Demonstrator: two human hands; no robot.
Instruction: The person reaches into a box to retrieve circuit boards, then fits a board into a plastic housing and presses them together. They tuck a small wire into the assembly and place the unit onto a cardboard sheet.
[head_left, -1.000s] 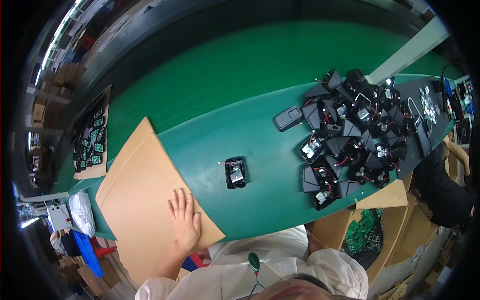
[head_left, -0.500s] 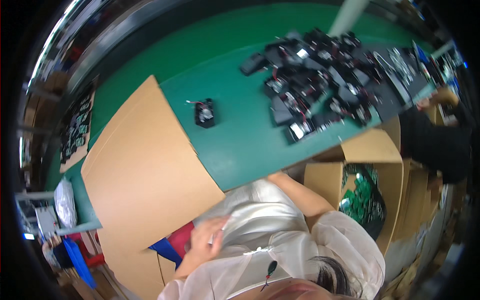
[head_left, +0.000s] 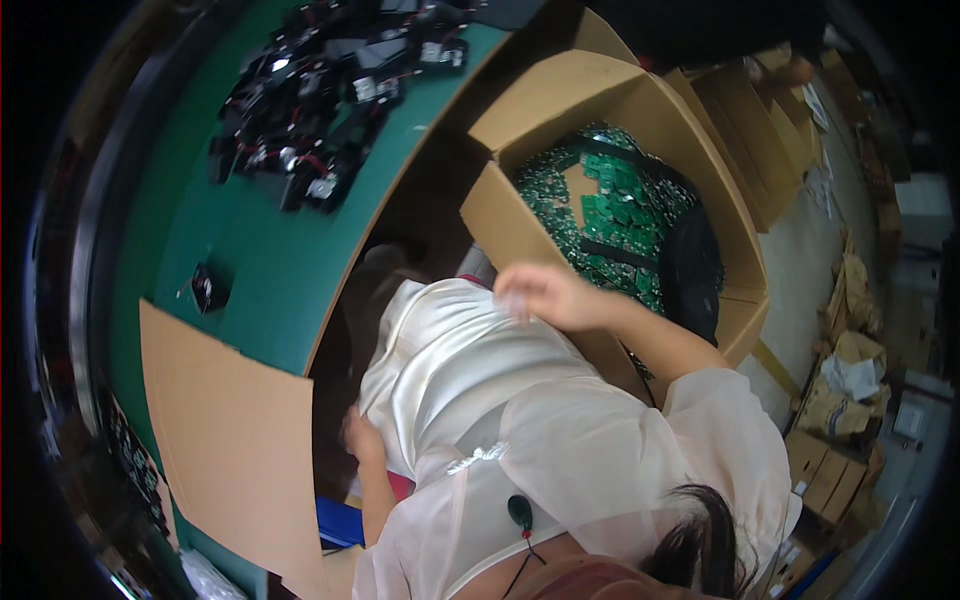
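My right hand (head_left: 535,293) hovers over my lap beside the near wall of a cardboard box (head_left: 510,215). Its fingers are bent and smeared by motion, and I see nothing clearly held in them. Inside the box lie many green circuit boards (head_left: 615,200) and black plastic sheeting (head_left: 695,280). My left hand (head_left: 362,437) is low against the left side of the light satin skirt, near the table edge; its fingers are partly hidden. One black plastic part (head_left: 208,288) with a thin wire sits alone on the green table (head_left: 270,255).
A heap of black parts (head_left: 300,130) with red wires covers the table's far end. A flat cardboard sheet (head_left: 230,420) overhangs the table's near edge. Beyond the box stand more cartons (head_left: 735,140), with another person's hand (head_left: 790,75) above them. Crumpled brown paper (head_left: 850,385) lies at right.
My view has swung right, toward the box of circuit boards. My right hand has come up from the table edge to beside the box. My left hand has dropped to the skirt's side.
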